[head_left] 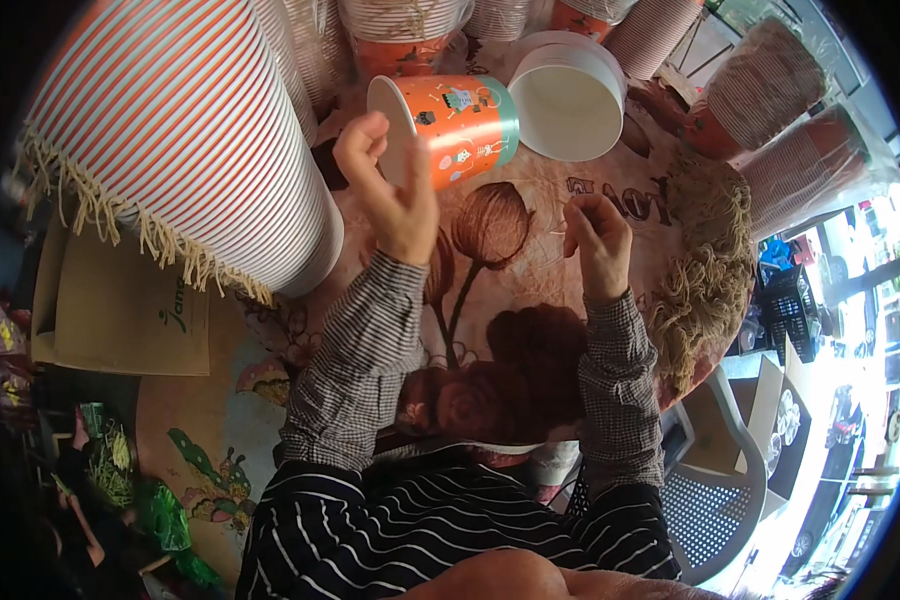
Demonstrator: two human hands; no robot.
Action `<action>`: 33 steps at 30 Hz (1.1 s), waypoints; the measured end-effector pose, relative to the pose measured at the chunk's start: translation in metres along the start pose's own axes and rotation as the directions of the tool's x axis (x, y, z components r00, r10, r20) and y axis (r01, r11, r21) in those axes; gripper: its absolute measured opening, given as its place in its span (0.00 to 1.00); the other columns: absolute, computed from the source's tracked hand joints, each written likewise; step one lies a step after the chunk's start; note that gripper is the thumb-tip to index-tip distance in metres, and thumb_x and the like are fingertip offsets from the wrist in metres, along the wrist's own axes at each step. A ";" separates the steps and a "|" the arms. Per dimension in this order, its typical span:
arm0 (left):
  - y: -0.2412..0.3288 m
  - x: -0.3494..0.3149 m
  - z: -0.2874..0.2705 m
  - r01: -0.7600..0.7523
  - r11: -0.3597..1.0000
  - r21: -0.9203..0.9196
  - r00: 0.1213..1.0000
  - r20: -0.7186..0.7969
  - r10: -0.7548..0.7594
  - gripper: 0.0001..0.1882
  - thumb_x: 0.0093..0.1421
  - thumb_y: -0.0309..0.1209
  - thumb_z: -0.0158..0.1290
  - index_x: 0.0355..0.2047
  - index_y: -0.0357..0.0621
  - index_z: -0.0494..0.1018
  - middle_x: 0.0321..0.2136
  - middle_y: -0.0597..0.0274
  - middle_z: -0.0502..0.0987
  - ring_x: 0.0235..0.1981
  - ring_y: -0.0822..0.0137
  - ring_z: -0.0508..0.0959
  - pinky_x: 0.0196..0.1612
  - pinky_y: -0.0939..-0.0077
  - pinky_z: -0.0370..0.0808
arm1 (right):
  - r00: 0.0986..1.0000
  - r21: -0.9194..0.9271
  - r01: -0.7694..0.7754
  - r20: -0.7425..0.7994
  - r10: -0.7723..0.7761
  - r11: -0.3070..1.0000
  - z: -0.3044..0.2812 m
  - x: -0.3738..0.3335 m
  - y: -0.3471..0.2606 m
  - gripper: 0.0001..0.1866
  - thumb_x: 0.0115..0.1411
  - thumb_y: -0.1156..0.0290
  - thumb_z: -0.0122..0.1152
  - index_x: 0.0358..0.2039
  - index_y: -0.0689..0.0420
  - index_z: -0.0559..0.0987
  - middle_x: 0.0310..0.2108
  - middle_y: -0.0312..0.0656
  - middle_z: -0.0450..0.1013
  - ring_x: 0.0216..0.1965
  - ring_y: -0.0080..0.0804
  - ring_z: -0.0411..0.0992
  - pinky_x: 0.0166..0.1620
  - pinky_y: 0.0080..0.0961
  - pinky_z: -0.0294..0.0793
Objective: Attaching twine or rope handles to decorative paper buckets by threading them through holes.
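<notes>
An orange paper bucket point(465, 125) with cartoon figures and a green base lies on its side, its mouth toward the left. In front of that mouth is my left hand point(392, 195), raised with thumb and fingers apart and nothing visible in them. To the right, my right hand point(600, 240) hovers over the patterned tablecloth point(540, 300) with its fingertips pinched together. Whatever the pinch holds, if anything, is too small to make out; faint thin strands show beside it. A white paper bucket point(573, 108) rests beside the orange one, its mouth facing me.
A tall nested stack of paper buckets point(200, 130) leans along the left. More wrapped stacks point(770, 85) stand at the back and right. Tan fringe point(705, 290) edges the cloth. A cardboard box point(130, 300) sits at the left, and a grey chair point(715, 510) at the lower right.
</notes>
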State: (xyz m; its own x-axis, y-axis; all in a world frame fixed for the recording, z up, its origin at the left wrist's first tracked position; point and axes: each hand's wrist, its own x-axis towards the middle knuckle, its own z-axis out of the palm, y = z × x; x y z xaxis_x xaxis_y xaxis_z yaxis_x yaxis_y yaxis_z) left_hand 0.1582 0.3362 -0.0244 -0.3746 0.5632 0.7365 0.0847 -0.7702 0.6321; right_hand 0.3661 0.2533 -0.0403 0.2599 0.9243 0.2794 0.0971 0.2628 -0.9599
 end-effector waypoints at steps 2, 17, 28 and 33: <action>-0.006 0.008 -0.009 0.299 0.943 -0.146 0.954 0.039 -0.296 0.20 0.64 0.37 0.50 0.50 0.36 0.64 0.47 0.54 0.69 0.48 0.62 0.69 0.53 0.68 0.65 | 1.000 0.070 -0.017 0.013 0.016 0.997 0.002 0.002 -0.002 0.05 0.61 0.74 0.58 0.33 0.63 0.75 0.22 0.31 0.68 0.19 0.14 0.64 0.21 0.14 0.65; -0.025 -0.042 0.002 -0.006 0.980 0.197 0.633 0.760 -0.149 0.16 0.52 0.25 0.55 0.43 0.36 0.73 0.34 0.46 0.78 0.35 0.49 0.78 0.39 0.60 0.74 | 0.999 0.432 0.020 -0.053 0.003 0.902 -0.018 0.014 0.011 0.04 0.66 0.71 0.51 0.37 0.57 0.72 0.57 0.46 0.65 0.43 0.26 0.73 0.38 0.24 0.77; -0.023 -0.014 -0.018 0.705 0.708 -0.034 0.430 0.815 -0.389 0.42 0.59 0.57 0.50 0.64 0.42 0.55 0.60 0.53 0.63 0.62 0.60 0.60 0.62 0.67 0.58 | 0.988 0.376 -0.104 0.147 0.052 0.921 0.000 0.007 0.008 0.04 0.65 0.69 0.53 0.35 0.54 0.71 0.60 0.47 0.62 0.45 0.30 0.74 0.42 0.27 0.77; 0.009 -0.014 0.001 0.798 0.584 -0.150 0.505 0.695 -0.511 0.34 0.63 0.44 0.53 0.62 0.37 0.58 0.56 0.54 0.67 0.57 0.65 0.66 0.60 0.72 0.63 | 0.986 0.342 -0.097 0.161 0.043 0.935 -0.009 0.008 0.019 0.04 0.65 0.69 0.53 0.35 0.55 0.71 0.60 0.48 0.62 0.45 0.29 0.74 0.41 0.25 0.77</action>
State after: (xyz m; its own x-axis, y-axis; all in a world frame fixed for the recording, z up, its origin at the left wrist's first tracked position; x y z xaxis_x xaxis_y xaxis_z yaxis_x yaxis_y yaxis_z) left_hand 0.1652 0.3219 -0.0285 0.4090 0.8865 0.2165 -0.3882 -0.0456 0.9204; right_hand 0.3789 0.2630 -0.0564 0.1057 0.9673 0.2303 -0.2629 0.2506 -0.9317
